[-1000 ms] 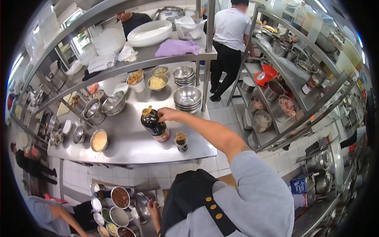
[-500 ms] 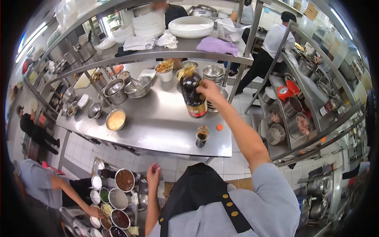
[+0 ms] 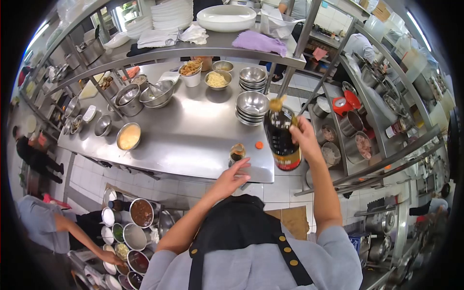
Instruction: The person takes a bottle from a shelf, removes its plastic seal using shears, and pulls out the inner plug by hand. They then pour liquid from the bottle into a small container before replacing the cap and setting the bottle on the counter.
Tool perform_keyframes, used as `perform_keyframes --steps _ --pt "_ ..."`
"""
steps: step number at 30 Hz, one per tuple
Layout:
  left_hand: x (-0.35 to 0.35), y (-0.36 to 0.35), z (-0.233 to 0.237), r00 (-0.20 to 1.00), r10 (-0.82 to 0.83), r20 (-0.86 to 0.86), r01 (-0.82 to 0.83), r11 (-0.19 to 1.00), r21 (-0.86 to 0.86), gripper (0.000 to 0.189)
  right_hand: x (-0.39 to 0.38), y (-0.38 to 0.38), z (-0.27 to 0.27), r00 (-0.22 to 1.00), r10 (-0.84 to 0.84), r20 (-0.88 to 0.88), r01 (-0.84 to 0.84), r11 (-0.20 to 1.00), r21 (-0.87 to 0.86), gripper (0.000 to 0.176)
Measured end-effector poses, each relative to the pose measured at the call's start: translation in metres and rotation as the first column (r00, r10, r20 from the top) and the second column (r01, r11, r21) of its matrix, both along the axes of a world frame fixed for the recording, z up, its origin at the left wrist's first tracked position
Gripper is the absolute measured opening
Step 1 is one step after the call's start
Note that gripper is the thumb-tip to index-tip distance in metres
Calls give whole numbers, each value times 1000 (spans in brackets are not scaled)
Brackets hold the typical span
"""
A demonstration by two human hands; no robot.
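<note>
A large dark sauce bottle (image 3: 280, 133) with a yellow cap and a red and gold label hangs upright from my right hand (image 3: 304, 135), which is closed on its handle just past the table's right end. My left hand (image 3: 233, 180) reaches over the front edge of the steel table (image 3: 188, 145), fingers stretched out. Its fingertips overlap the base of a small glass bottle (image 3: 237, 152) partly filled with dark liquid. An orange-red cap (image 3: 259, 144) lies on the steel just right of that small bottle.
Stacked steel bowls (image 3: 252, 104) stand at the table's right rear. Noodles fill a bowl (image 3: 218, 80); a yellow mixture fills another bowl (image 3: 129, 136) at left. A shelf (image 3: 212, 64) crosses above. At lower left, a co-worker's hand (image 3: 111, 257) is among sauce containers (image 3: 142, 212).
My right hand has carried the large bottle right and down, off the tabletop. My left hand has come up from beside my body to the small bottle. The view has shifted slightly.
</note>
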State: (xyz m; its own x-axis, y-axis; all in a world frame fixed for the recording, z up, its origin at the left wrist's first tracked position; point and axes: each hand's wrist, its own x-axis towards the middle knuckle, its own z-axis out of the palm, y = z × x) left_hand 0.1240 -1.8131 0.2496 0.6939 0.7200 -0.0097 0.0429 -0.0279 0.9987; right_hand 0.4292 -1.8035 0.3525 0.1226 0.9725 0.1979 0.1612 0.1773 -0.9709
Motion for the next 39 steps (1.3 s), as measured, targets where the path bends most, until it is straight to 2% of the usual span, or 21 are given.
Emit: perform_keyframes --steps 3,4,6,8,9,10,11,12,13,17,18,20,28,39 --pt "36 5 -14 997 -16 80 20 999 -49 82 3 -28 -40 1000 4 19 -2 996 -88 12" --pt "47 9 -20 997 -15 82 20 998 -55 82 2 -34 -51 999 9 40 -4 992 -125 12" --pt "64 16 -25 986 83 146 -82 997 -14 80 -1 -43 -70 998 18 63 -7 988 -156 15" --pt "71 23 -24 981 80 178 -84 996 11 81 -5 -44 -87 975 43 220 -12 990 -140 17" --pt "72 23 -21 990 115 84 -105 987 -120 83 -10 -46 -83 930 35 365 -20 999 -46 19" --pt "72 25 -19 991 136 -13 -135 960 -247 86 -15 -47 -79 931 42 363 -27 998 -48 19" --pt "69 29 -20 998 60 -34 -67 955 -287 88 -20 -48 -74 900 56 431 -44 998 -38 20" --pt "69 29 -18 997 66 -33 -72 954 -290 88 -24 -49 -70 865 67 498 -61 998 -29 20" --pt "68 28 -16 995 86 -56 -100 934 -344 86 -28 -49 -67 871 92 482 -49 994 -100 22" --pt "70 27 -29 984 162 -79 -180 856 -484 80 -37 -44 -66 846 111 521 -73 993 -92 23" --pt "68 27 -26 982 171 -77 -186 853 -487 80 -40 -43 -64 838 123 531 -69 990 -120 23" --pt "62 28 -19 995 95 -11 -88 857 -508 78 -43 -41 -59 828 142 543 -71 986 -149 23" --pt "57 28 -21 993 115 30 -81 841 -535 77 -50 -32 -46 740 214 637 -100 973 -210 24" --pt "55 30 -23 990 110 83 -47 834 -549 75 -55 -30 -24 693 221 686 -113 973 -200 26"
